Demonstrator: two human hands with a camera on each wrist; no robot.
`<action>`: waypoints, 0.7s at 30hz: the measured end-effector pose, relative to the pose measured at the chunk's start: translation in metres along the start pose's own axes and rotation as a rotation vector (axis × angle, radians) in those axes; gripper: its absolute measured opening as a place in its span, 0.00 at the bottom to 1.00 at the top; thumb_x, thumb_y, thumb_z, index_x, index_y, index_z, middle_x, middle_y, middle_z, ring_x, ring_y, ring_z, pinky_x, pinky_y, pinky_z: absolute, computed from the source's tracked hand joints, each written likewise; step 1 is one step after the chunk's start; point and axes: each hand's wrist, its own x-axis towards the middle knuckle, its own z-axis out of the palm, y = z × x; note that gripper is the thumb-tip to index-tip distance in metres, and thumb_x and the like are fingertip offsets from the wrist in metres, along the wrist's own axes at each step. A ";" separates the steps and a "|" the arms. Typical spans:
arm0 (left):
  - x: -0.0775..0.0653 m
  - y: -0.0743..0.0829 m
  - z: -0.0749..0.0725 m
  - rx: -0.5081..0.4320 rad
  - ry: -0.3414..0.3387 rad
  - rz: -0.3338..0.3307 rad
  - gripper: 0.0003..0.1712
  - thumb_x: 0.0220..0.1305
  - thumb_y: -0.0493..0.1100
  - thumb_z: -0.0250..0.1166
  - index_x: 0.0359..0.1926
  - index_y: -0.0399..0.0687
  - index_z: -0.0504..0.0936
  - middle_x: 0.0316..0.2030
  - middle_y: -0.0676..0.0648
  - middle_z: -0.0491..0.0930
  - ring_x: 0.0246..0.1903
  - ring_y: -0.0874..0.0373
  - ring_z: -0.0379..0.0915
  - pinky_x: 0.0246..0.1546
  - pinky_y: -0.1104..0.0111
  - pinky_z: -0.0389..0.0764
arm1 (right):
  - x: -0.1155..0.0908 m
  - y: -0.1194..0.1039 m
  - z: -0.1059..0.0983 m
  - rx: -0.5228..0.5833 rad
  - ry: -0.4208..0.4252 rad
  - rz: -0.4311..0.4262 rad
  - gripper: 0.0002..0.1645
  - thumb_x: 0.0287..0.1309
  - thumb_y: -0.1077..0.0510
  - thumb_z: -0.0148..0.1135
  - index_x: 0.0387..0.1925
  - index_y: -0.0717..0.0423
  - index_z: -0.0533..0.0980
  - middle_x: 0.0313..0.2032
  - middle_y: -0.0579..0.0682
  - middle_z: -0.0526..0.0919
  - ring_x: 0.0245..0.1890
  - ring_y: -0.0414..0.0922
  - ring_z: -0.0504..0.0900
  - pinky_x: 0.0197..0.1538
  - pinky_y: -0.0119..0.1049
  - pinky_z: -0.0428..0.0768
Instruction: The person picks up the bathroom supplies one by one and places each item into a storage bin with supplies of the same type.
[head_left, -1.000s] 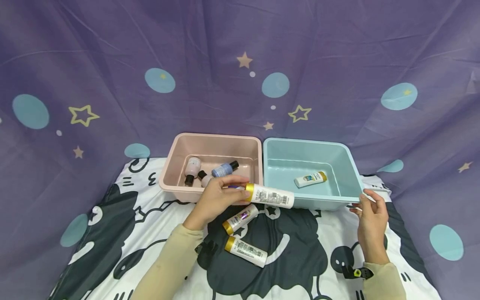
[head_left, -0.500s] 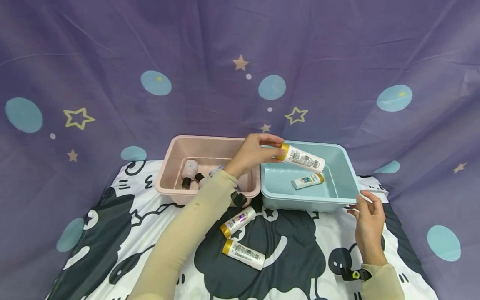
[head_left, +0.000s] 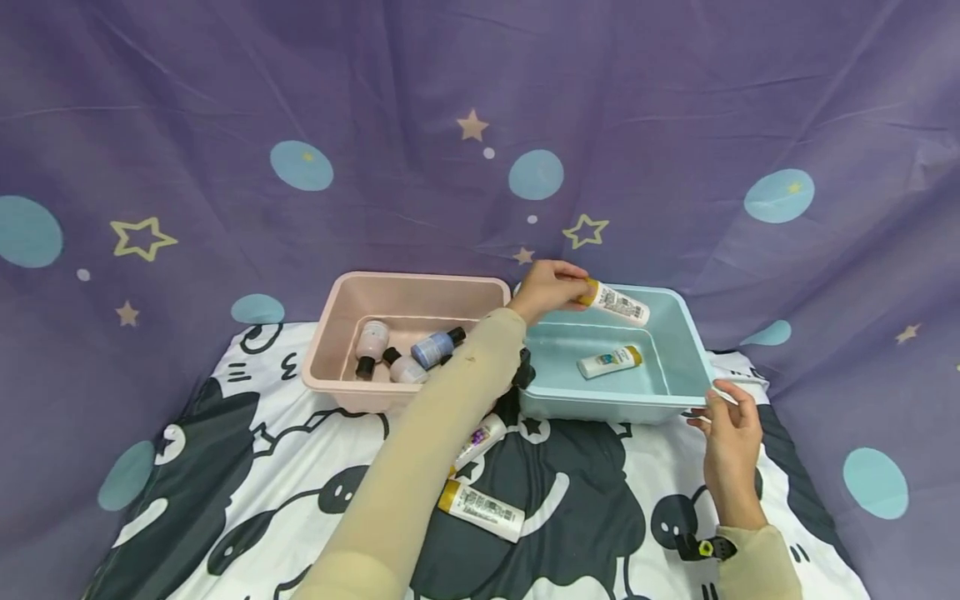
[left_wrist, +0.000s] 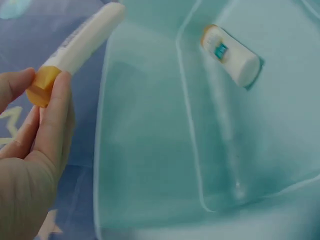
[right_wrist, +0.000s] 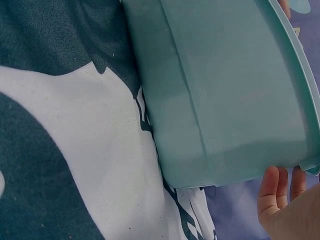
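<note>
By its gold cap, my left hand (head_left: pixel 550 290) pinches a white bottle (head_left: pixel 621 305) over the back of the light blue plastic bin (head_left: pixel 600 408). The left wrist view shows thumb and fingers around the cap (left_wrist: pixel 43 85), the bottle body pointing away. A smaller-looking white bottle (head_left: pixel 609 362) with a gold cap lies on the bin floor. At the bin's front right corner my right hand (head_left: pixel 732 450) holds the rim; in the right wrist view its fingertips (right_wrist: pixel 270 175) touch the outer wall under the rim.
Beside the blue bin stands a pink bin (head_left: pixel 352 385) with several black-capped bottles, including a blue one (head_left: pixel 432 350). In front, a gold-capped white bottle (head_left: pixel 483 510) lies on the patterned cloth (head_left: pixel 585 500); another (head_left: pixel 480 442) is partly behind the left forearm. A purple curtain (head_left: pixel 405 167) hangs behind.
My left hand has carried the white bottle from the front of the pink bin up and right, over the back of the blue bin. The right hand stays at the bin's corner.
</note>
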 end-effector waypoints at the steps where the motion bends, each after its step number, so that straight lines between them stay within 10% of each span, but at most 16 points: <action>1: 0.002 -0.002 0.000 0.015 0.022 -0.012 0.10 0.60 0.31 0.72 0.43 0.38 0.84 0.39 0.42 0.82 0.37 0.50 0.83 0.41 0.59 0.85 | 0.000 0.000 0.001 -0.002 -0.002 -0.001 0.15 0.69 0.62 0.60 0.56 0.57 0.75 0.40 0.54 0.78 0.30 0.42 0.83 0.29 0.31 0.82; 10: 0.007 -0.014 0.005 0.316 0.085 -0.065 0.10 0.61 0.30 0.69 0.44 0.32 0.85 0.42 0.39 0.81 0.36 0.48 0.83 0.32 0.67 0.85 | 0.000 0.001 0.005 -0.013 -0.015 -0.002 0.15 0.70 0.62 0.60 0.56 0.56 0.75 0.39 0.54 0.77 0.30 0.42 0.82 0.29 0.31 0.82; 17: 0.002 -0.011 0.009 0.705 0.076 0.024 0.14 0.65 0.34 0.65 0.51 0.36 0.85 0.46 0.42 0.84 0.32 0.56 0.83 0.30 0.74 0.81 | -0.001 0.004 0.006 -0.029 -0.029 -0.013 0.15 0.70 0.63 0.58 0.56 0.58 0.74 0.39 0.54 0.77 0.31 0.43 0.82 0.30 0.31 0.82; 21: -0.007 -0.002 0.005 0.728 0.057 0.065 0.15 0.62 0.37 0.69 0.51 0.38 0.86 0.46 0.44 0.84 0.31 0.58 0.82 0.30 0.75 0.80 | 0.000 0.004 0.007 -0.023 -0.029 -0.018 0.15 0.70 0.63 0.58 0.56 0.57 0.75 0.39 0.54 0.77 0.31 0.43 0.82 0.30 0.31 0.82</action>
